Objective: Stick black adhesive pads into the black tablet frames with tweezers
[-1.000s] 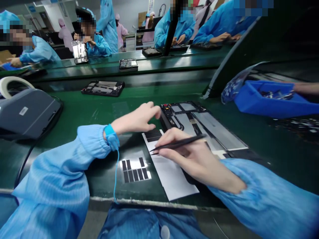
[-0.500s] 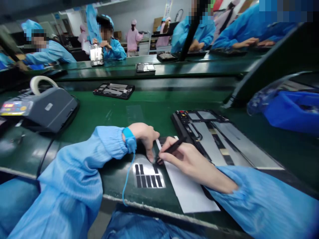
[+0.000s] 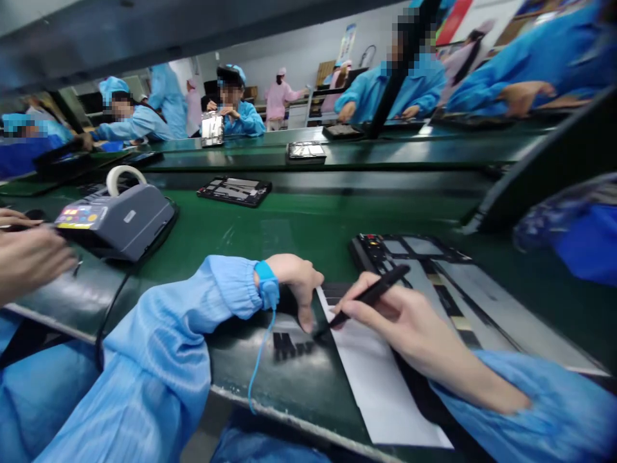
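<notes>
1. At far left, another person's hand [image 3: 29, 257] lay loosely curled just before a grey tape dispenser [image 3: 116, 225]; we could not tell whether it gripped anything.
2. On the dark belt edge, we noted a set of black strips [image 3: 289, 347], blurred by glare, just left of a white backing sheet [image 3: 380, 379].
3. The left hand [image 3: 294, 283], with a blue wrist strap [image 3: 266, 285] around its wrist, held nothing visible. It was half curled, with the fingertips [image 3: 304, 325] pointing down at the sheet's left edge.
4. The right hand [image 3: 409, 315] was closed in a pen-style pinch on black tweezers [image 3: 371, 296], their tips angled down just beside the left fingertips. The tips were too small for us to tell whether they held a strip.
5. At right, an opened tablet frame [image 3: 371, 247] lay flat on the green belt, just beyond the sheet and apart from both hands.
</notes>
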A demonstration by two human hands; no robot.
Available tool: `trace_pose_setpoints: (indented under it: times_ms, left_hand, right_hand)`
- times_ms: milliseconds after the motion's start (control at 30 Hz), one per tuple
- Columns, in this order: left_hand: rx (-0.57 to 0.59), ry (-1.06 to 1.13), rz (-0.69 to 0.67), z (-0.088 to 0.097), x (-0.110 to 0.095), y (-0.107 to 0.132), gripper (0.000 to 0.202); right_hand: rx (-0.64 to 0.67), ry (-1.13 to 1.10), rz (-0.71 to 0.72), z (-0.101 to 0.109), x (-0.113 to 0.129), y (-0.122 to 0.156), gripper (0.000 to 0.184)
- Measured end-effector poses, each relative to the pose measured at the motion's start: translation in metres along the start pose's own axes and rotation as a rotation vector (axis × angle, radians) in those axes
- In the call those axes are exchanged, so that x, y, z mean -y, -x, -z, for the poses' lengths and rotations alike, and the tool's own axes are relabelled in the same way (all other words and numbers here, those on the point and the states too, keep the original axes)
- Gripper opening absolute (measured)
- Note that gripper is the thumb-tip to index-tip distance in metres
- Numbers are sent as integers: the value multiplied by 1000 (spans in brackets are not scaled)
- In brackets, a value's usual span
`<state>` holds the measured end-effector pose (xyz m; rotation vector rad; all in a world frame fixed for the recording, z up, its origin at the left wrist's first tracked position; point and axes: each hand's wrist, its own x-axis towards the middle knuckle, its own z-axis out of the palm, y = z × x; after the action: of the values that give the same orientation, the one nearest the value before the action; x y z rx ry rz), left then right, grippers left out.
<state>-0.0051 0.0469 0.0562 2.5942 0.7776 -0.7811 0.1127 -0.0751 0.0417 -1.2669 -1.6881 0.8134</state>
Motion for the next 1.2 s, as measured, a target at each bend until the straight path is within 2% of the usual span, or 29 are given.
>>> trace_pose_setpoints:
  times_ms: [100, 167, 200, 267, 367, 433, 500, 600, 733, 900, 1200]
  left_hand:
    - [-18, -41, -48, 7, 4, 9, 54]
    - [-84, 22, -109, 11, 5, 12, 37]
    - [-152, 89, -153, 11, 5, 11, 33]
    - [-375, 251, -258, 6, 1, 4, 24]
    - [-765, 404, -432, -14, -10, -15, 11]
    - [-881, 418, -522, -29, -16, -28, 15]
    - [-890, 404, -559, -42, -18, -35, 22]
    - [-861, 356, -537, -51, -18, -37, 31]
    - [-842, 321, -526, -50, -18, -33, 35]
    - [-834, 311, -525, -49, -19, -31, 34]
    - [-840, 235, -538, -50, -20, -29, 33]
  right_hand:
    - [-186, 56, 47, 31, 11, -4, 36]
    - [-309, 98, 51, 54, 8, -7, 33]
    - [-351, 103, 37, 65, 2, -9, 33]
    - [-365, 63, -39, 80, -14, -14, 35]
    - [-254, -84, -213, 85, -42, -22, 41]
    - [-156, -184, -303, 79, -54, -27, 42]
    - [-96, -234, -347, 70, -61, -30, 42]
    - [-112, -223, -344, 61, -64, -33, 44]
    - [-176, -144, -302, 58, -66, -33, 38]
    - [-222, -101, -325, 58, -64, -33, 27]
    - [-283, -68, -375, 54, -62, -34, 26]
